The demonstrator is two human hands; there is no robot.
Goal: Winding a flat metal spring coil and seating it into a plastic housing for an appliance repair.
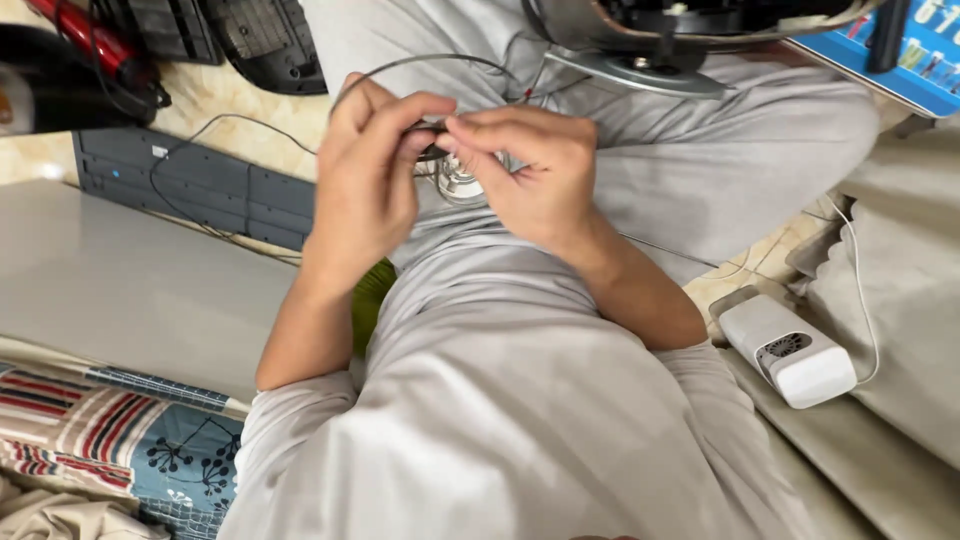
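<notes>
My two arms come up from my sides and bend in, so my hands meet over my lap. My left hand (365, 175) is tipped with its back to me. Its fingers are curled in, and the thumb and first finger are pinched nearly shut on a thin wire (420, 62). My right hand (530, 175) faces it, knuckles up, wrist bent. Its fingers are curled too, and the fingertips are pinched tight on the same wire, right beside my left fingertips. The two hands touch there.

The wire loops up from my fingers in a round curve, then runs off to a round dark thing (660, 35) at the top, near my knee. Just under my hands sits a small shiny metal part (458, 182). My hands hide most of it, so I cannot tell if I touch it.

I sit in grey pants. A white box (790, 350) with a little vent lies by my right side, with a white cord. A dark flat panel (190, 185) lies on the floor to my left.
</notes>
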